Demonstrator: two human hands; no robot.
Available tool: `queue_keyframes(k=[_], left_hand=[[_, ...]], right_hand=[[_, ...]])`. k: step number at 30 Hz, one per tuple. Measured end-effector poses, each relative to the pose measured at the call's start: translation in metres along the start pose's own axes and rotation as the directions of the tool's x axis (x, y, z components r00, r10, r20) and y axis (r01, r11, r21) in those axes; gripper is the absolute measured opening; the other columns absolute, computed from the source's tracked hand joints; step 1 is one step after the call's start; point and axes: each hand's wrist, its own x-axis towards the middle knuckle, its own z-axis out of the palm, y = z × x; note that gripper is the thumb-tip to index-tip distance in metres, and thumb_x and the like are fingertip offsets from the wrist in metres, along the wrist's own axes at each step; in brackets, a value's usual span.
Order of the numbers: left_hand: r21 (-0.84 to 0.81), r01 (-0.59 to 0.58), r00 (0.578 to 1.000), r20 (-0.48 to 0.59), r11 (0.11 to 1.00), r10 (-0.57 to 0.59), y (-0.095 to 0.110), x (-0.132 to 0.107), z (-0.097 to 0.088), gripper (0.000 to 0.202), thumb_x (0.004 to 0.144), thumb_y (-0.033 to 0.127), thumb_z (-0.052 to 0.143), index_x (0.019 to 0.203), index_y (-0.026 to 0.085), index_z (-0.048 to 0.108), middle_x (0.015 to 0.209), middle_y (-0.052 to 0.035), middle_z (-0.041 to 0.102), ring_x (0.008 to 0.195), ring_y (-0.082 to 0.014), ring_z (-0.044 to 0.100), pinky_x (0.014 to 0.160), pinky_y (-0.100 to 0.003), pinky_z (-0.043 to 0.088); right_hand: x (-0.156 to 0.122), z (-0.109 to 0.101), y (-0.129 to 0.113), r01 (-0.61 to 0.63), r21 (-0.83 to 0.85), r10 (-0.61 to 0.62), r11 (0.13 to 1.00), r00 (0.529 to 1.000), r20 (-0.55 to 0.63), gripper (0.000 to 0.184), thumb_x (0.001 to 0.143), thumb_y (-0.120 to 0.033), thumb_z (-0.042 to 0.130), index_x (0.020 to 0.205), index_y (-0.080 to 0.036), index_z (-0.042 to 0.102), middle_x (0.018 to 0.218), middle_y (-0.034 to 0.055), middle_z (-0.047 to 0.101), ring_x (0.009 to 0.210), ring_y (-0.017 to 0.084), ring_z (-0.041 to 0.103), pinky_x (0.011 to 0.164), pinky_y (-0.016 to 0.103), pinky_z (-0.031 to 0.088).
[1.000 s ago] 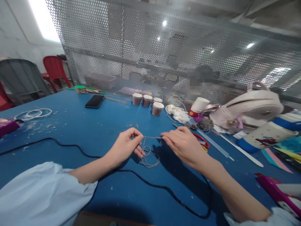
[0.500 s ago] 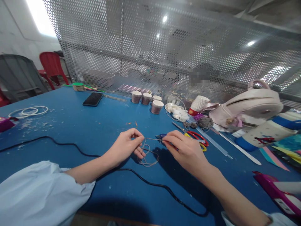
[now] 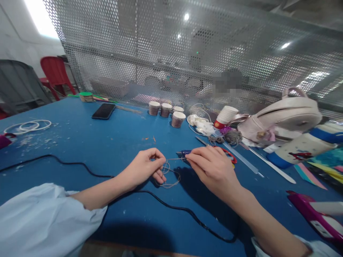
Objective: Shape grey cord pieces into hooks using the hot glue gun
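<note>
While the left hand and right hand are pinching thread taut, its slack is lying looped nearer, seemingly unworked.

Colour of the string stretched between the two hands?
The string looks greyish-brown; the head view shows it best.

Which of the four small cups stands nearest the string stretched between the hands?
The front cup: it stands closer to the string than the other three cups, and partly hides the one just behind it.
</note>
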Motion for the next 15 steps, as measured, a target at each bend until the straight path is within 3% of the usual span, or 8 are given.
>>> queue_keyframes(k=[15], left_hand=[[0.024,0.054,0.998,0.020,0.998,-0.055,0.0020,-0.0002,0.0017,0.012,0.081,0.024,0.056,0.076,0.016,0.048,0.047,0.0023,0.058,0.046,-0.0177,0.065,0.044,-0.025,0.052]], right_hand=[[0.0000,-0.0022,0.0011,0.062,-0.021,-0.062,0.998,0.997,0.035,0.014,0.085,-0.014,0.054,0.090,-0.015,0.067,0.081,0.0060,0.067,0.069,0.017,0.049,0.064,0.032,0.033]])
